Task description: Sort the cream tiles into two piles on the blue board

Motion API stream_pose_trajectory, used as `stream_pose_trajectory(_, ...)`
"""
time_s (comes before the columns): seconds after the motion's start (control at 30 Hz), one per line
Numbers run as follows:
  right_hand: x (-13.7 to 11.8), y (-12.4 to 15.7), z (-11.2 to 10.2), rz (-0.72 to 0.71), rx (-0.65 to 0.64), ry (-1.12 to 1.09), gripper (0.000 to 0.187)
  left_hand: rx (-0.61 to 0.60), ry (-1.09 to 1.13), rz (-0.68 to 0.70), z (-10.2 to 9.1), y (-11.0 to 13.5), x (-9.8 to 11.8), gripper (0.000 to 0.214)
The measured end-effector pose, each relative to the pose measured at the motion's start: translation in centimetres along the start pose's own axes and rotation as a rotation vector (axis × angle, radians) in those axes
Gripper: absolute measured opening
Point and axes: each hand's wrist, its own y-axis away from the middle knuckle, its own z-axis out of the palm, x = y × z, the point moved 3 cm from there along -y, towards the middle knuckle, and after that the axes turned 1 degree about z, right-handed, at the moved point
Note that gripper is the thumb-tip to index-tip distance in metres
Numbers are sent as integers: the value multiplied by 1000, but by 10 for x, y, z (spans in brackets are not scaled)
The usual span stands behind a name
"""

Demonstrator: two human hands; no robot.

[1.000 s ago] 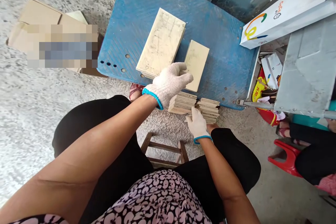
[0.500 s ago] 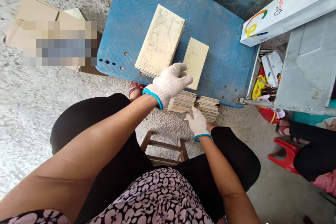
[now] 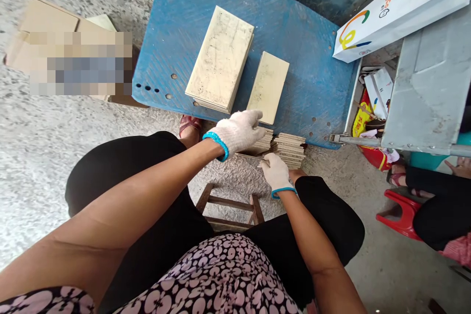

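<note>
My left hand (image 3: 239,132), in a white knit glove, hovers with fingers stretched over the left of two stacks of thin wooden boards (image 3: 264,141) on the floor, holding nothing. My gloved right hand (image 3: 275,172) rests lower, its fingers closed on the edge of a thin board beside the right stack (image 3: 291,149). On the blue platform (image 3: 309,64) above lie a large pile of cream boards (image 3: 221,59) and a smaller cream board (image 3: 268,86), both untouched.
A wooden stool (image 3: 228,211) stands between my knees. A white paper bag (image 3: 390,10) and a grey metal table (image 3: 430,88) are at the right, with clutter below it. Another person sits by a red stool (image 3: 401,213). Cardboard (image 3: 51,19) lies at the left.
My left hand has left the near edge of the smaller cream board and dropped towards the floor stacks. The right hand has stayed at the floor stack.
</note>
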Motion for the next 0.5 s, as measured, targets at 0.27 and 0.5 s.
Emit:
stream_pose_trajectory(0.27, -2, 1, 12, -88, -76, 27, 27, -153, -182, 12, 7, 3, -17, 39)
stream_pose_trajectory(0.5, -2, -1, 21, -174, -95, 42, 23, -145, 30, -69, 0, 2, -27, 36)
